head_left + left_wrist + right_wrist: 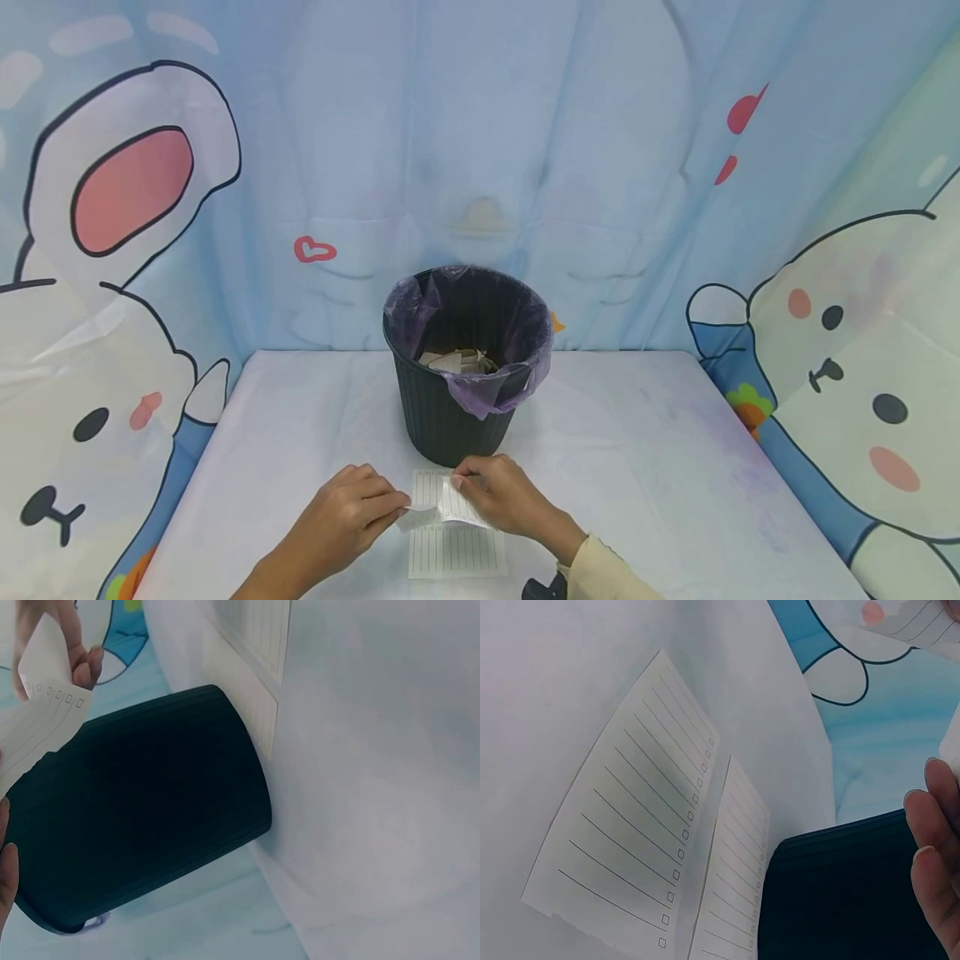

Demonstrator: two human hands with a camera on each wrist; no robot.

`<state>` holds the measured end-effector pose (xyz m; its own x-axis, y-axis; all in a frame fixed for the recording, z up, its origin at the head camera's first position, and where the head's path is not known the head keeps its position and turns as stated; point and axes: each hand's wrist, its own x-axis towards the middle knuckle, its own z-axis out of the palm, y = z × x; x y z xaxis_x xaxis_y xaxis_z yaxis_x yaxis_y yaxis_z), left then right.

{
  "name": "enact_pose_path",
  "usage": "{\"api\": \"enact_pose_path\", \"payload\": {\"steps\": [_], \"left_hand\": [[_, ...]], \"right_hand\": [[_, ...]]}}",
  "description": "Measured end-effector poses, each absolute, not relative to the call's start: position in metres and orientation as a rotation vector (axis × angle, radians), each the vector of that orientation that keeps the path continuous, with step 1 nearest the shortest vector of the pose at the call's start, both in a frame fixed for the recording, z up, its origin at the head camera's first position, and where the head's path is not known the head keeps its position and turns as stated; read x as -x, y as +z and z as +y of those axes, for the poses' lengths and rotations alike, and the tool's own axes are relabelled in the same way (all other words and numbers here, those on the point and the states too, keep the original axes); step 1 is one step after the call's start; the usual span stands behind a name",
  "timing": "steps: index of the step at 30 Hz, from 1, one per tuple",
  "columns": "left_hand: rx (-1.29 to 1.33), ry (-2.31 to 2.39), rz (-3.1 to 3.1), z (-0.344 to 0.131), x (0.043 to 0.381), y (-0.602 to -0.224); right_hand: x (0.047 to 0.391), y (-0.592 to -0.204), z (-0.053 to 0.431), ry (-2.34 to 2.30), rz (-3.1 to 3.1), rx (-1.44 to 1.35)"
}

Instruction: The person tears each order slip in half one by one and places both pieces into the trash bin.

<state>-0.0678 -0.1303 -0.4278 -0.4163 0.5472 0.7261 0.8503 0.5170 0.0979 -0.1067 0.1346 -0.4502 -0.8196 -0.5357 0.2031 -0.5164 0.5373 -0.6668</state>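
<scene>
My left hand (pixel 352 510) pinches one end of a lined paper sheet (pixel 459 505) at the near side of the bin, and my right hand (pixel 504 497) pinches the other end with thumb and forefinger. Held in the air, the paper is bent, with a row of small checkboxes showing in the left wrist view (pixel 56 705). Two more lined checklist sheets lie flat on the table under the hands: a nearer sheet (pixel 622 817) and a farther sheet (pixel 731 877), close side by side. The held paper partly covers them in the head view.
A dark ribbed bin (pixel 450 417) stands just beyond the hands, lined with a purple plastic bag (pixel 525 379). Scraps of paper (pixel 457 361) lie inside it. A cartoon-print curtain (pixel 480 150) hangs behind the white-covered table (pixel 637 483).
</scene>
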Motion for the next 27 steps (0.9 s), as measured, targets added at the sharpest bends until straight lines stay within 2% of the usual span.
{"api": "enact_pose_path", "payload": {"steps": [27], "left_hand": [[1.143, -0.605, -2.133, -0.1295, 0.0676, -0.4242]], "right_hand": [[0.1066, -0.4512, 0.1394, -1.147, 2.764, 0.911]]}}
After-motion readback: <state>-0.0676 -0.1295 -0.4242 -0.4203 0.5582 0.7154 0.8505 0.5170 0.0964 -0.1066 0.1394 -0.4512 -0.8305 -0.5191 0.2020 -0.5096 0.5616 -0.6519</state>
